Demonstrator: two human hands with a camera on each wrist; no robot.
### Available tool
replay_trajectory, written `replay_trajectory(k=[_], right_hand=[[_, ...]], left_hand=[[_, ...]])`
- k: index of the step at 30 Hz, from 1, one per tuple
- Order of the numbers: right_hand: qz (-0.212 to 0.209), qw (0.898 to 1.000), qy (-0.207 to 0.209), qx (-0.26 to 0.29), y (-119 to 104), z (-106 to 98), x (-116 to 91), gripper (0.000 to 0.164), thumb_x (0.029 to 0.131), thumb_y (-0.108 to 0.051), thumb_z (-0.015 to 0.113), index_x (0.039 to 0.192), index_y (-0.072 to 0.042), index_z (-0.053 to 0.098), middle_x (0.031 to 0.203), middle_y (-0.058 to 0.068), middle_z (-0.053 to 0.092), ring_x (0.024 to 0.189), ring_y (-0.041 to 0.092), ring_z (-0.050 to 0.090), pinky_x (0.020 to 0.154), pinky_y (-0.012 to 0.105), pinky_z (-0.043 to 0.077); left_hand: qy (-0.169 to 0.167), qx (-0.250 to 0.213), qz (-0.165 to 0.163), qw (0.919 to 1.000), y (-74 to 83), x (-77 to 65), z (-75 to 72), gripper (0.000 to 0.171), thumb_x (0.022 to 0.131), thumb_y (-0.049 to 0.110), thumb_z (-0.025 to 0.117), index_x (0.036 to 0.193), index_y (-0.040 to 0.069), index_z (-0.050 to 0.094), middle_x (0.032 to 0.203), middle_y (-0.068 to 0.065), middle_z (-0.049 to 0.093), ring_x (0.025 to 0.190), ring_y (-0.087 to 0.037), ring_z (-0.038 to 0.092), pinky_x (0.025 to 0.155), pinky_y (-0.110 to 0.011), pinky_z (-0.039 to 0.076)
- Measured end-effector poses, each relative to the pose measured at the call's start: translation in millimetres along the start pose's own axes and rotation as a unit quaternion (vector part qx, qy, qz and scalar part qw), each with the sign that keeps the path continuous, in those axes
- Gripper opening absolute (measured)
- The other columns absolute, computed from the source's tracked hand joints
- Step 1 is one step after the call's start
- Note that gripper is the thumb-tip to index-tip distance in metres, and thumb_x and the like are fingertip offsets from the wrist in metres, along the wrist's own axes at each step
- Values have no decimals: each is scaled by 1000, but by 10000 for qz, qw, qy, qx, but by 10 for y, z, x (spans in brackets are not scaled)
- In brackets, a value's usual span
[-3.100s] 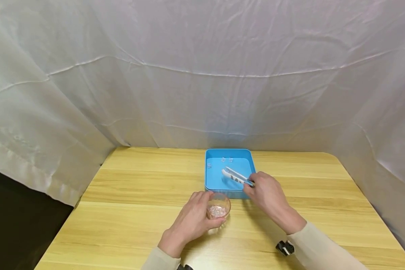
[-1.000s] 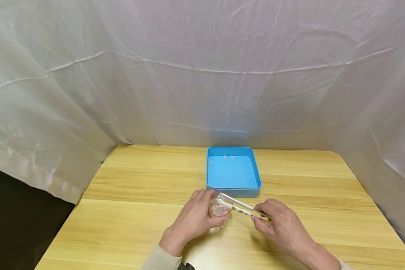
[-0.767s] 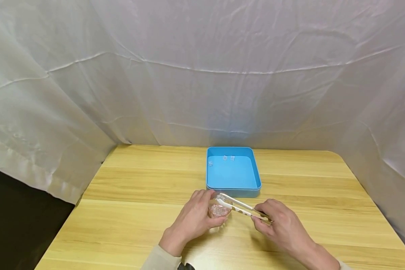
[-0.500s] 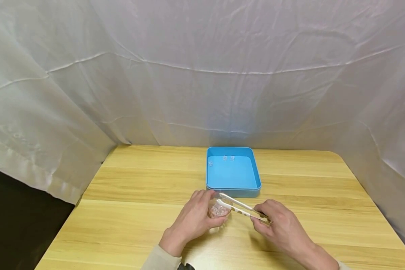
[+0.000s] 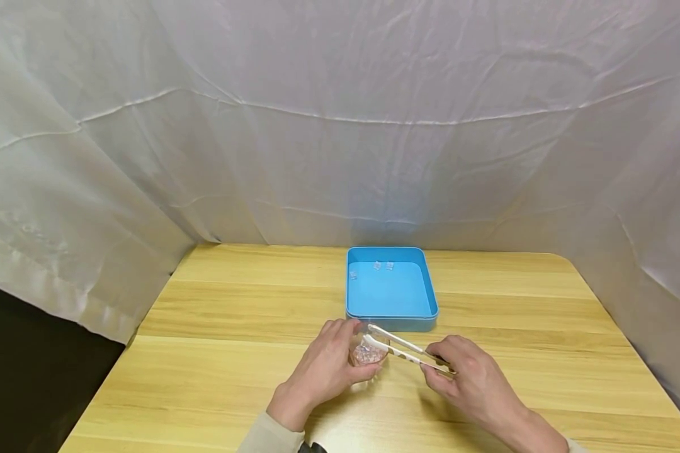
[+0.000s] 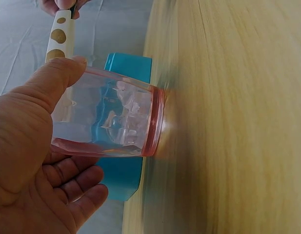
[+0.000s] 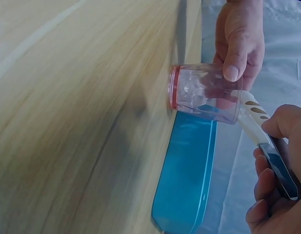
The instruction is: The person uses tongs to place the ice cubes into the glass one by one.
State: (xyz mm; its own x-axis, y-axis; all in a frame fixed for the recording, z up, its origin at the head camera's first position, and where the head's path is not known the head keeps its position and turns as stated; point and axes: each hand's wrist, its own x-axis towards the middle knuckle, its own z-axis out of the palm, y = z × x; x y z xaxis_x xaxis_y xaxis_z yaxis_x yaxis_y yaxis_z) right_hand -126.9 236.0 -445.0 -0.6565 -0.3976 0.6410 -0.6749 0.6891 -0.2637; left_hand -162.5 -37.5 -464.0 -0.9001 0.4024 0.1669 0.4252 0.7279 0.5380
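The left hand (image 5: 320,365) grips a cup (image 6: 109,117), clear pieces (image 5: 368,355) already in it below the fingers, while the right hand (image 5: 473,374) pinches tongs (image 5: 396,338), tips parted in the cup's mouth, and three pieces (image 5: 376,265), apparently the last left, lie in the blue tray (image 5: 393,294) beyond the fingers.

In head view, L hand (image 5: 324,360) hides L side of the clear, pink-based plastic tumbler (image 7: 206,95); small clear chunks (image 6: 128,112) inside look too jumbled to count. Can't quite tell if tips of the white, gold-spotted tongs (image 5: 403,355) grip one. R hand (image 5: 471,376) is cut off by top edge, L wrist view.
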Motion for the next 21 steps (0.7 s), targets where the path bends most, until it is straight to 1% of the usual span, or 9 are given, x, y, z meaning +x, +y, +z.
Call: replay_trajectory(k=[3,11,21], right_hand=[[-7,10000,6,35,4,3,-3,10,85,-16,80,91,-14,72,81,-11,60,73,-2,48,61,10,43],[65,10000,-9,15,3,6,-10,21,76,-9,84,91,-18,71,81,-15,57,73,-2,48,61,10,42],[71,10000,22,15,2,7,-13,22,75,-9,83,90,-18,71,81,-15,57,73,-2,48,61,10,42]], left_hand=[[-6,6,-10,10000,-1,1,2,69,87,53,83,137,12,59,124,0,66,117,-17,58,97,-34,55],[27,-19,11,10000,2,-2,3,69,87,52,84,137,11,59,125,-1,67,119,-18,58,99,-35,54],[42,38,37,10000,8,-2,0,67,86,51,84,136,12,59,123,0,67,116,-17,58,96,-34,55]])
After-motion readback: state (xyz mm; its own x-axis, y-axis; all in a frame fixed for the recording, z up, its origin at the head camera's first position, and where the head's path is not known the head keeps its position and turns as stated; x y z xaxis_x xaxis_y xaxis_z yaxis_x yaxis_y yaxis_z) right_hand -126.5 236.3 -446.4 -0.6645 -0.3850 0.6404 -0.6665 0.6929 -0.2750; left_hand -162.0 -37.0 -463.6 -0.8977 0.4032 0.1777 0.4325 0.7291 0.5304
